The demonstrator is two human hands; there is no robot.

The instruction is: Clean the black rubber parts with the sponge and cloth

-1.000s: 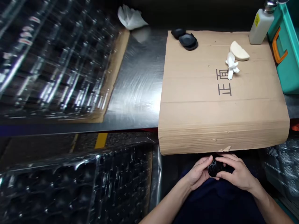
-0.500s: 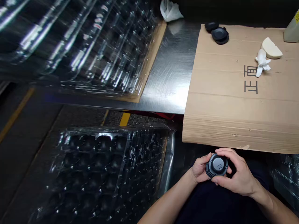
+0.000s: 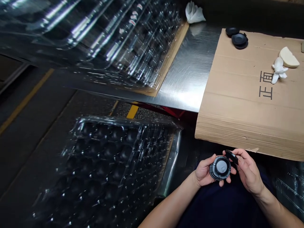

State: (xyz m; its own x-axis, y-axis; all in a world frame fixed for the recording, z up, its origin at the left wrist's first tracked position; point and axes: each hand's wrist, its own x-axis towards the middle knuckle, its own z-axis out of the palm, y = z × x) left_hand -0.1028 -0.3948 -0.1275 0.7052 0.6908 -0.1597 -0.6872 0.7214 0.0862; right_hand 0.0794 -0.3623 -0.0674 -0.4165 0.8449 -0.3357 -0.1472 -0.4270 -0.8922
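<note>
A small stack of round black plastic caps (image 3: 220,167) rests in my left hand (image 3: 204,172), its fingers wrapped round from below and the side. The top cap faces up and shows a small moulded mark. Between the thumb and fingers of my right hand (image 3: 249,172) is one more round black cap (image 3: 231,156), tilted on edge just above and right of the stack. Whether its lower edge touches the stack I cannot tell. Both hands are in front of my body, below the cardboard's near edge.
Flattened cardboard (image 3: 237,110) bears loose black caps (image 3: 239,39), a cream foam piece (image 3: 289,57) and a crumpled white wipe (image 3: 279,69). Clear plastic trays (image 3: 142,47) stand on the metal table (image 3: 190,72). More trays (image 3: 102,167) with round pockets are stacked lower left.
My right hand has lifted one cap off the stack and tilted it up to the right. My left hand still holds the stack. The whole view has shifted slightly.
</note>
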